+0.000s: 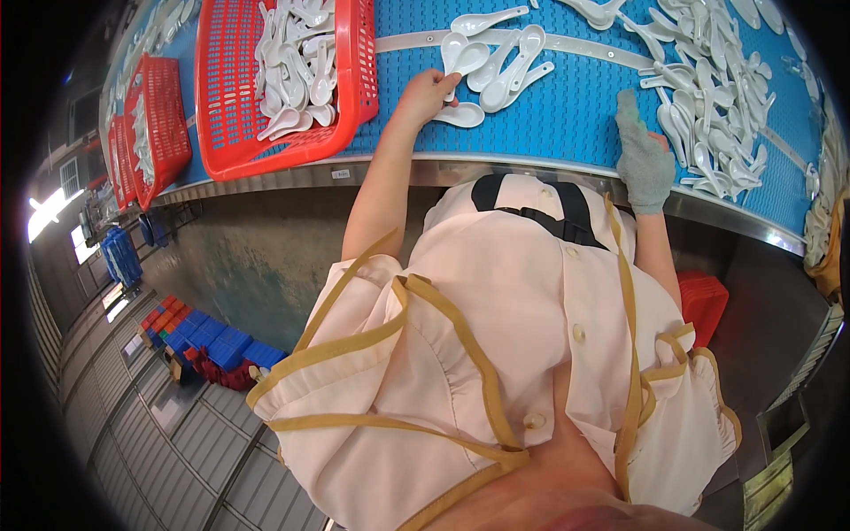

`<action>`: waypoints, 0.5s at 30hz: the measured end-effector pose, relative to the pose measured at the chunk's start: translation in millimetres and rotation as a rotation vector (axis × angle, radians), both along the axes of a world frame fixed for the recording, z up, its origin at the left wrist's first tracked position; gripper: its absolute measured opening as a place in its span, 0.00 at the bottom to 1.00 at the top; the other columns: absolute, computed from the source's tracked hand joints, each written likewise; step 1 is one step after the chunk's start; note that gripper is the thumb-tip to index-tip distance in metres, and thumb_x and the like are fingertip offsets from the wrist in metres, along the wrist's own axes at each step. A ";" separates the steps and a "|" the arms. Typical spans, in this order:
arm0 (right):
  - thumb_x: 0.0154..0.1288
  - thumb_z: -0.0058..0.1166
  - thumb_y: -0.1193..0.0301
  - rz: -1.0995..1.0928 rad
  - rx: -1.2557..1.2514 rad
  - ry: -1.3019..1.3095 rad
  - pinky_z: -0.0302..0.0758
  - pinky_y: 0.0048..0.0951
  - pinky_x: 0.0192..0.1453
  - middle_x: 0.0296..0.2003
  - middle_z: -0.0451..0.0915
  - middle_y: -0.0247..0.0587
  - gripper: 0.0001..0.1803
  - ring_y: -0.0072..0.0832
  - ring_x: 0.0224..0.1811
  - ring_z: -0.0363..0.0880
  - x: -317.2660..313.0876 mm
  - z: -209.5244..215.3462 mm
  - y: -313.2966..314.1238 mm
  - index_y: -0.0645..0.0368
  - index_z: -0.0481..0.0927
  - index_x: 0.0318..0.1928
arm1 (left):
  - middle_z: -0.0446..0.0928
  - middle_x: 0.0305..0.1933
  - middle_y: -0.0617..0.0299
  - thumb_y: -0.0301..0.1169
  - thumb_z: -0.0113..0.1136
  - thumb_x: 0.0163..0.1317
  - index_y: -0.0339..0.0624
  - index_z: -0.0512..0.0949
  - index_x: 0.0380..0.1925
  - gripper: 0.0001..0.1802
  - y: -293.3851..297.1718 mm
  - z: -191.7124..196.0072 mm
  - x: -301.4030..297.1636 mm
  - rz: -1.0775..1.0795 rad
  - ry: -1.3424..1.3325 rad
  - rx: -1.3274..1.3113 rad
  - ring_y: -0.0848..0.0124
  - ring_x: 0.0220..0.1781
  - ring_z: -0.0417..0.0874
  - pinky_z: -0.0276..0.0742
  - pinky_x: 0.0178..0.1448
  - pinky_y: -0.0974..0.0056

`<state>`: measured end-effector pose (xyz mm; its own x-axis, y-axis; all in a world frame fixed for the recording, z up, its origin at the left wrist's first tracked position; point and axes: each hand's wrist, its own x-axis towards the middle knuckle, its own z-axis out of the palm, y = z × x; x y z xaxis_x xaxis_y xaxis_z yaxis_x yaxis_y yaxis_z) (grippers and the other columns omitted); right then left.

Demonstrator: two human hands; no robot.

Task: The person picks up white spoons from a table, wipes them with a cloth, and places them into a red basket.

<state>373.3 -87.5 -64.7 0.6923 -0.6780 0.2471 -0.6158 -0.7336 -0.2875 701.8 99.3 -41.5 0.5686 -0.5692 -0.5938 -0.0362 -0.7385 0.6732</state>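
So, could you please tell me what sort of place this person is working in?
Most likely a factory sorting line. A long blue conveyor belt carries many loose white spoons, red plastic baskets hold more of them, and stacked crates stand on the hall floor.

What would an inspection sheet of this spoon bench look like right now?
Surface: blue conveyor belt with a curved metal edge.
Job's things: white ceramic soup spoons loose on the belt, a bigger heap at the right.
Clutter: red plastic basket part-filled with spoons; more red baskets further left.
Hands: left hand bare, fingers closed on a spoon handle; right hand in a grey glove, resting at the heap's edge, grip unclear.
Cables: nothing seen.
Surroundings: blue and red crates on the floor.
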 end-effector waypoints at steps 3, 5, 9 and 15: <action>0.43 0.52 0.76 -0.003 0.017 0.004 0.72 0.33 0.32 0.34 0.74 0.36 0.31 0.36 0.29 0.73 0.8 0.5 0.2 0.33 0.74 0.51 | 0.76 0.21 0.63 0.44 0.55 0.59 0.36 0.74 0.31 0.19 3.0 39.2 -8.6 -0.017 -0.068 -0.051 0.77 0.23 0.73 0.67 0.28 0.72; 0.43 0.52 0.76 -0.002 0.015 0.016 0.72 0.33 0.33 0.34 0.74 0.37 0.31 0.36 0.29 0.73 1.1 1.9 0.6 0.32 0.74 0.51 | 0.74 0.19 0.64 0.43 0.55 0.59 0.35 0.74 0.32 0.18 7.3 79.8 -18.0 -0.022 -0.053 -0.230 0.78 0.21 0.72 0.65 0.27 0.72; 0.44 0.51 0.77 0.021 0.006 0.038 0.72 0.32 0.34 0.35 0.74 0.36 0.33 0.36 0.30 0.73 0.8 5.9 0.8 0.30 0.73 0.53 | 0.72 0.18 0.68 0.40 0.57 0.60 0.39 0.74 0.33 0.14 31.8 140.0 0.6 0.166 -0.073 -0.521 0.83 0.19 0.69 0.61 0.23 0.76; 0.44 0.55 0.75 0.079 -0.055 0.016 0.72 0.31 0.33 0.33 0.76 0.38 0.23 0.37 0.30 0.74 8.2 16.8 -1.3 0.40 0.74 0.45 | 0.75 0.37 0.52 0.39 0.65 0.52 0.34 0.64 0.50 0.31 75.1 155.0 55.5 0.242 -1.546 -0.210 0.63 0.41 0.76 0.72 0.44 0.63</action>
<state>381.4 -88.8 -47.9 0.7472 -0.6068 0.2709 -0.5599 -0.7945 -0.2353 757.3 174.4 113.6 0.6114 -0.3732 0.6978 -0.6574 -0.7303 0.1854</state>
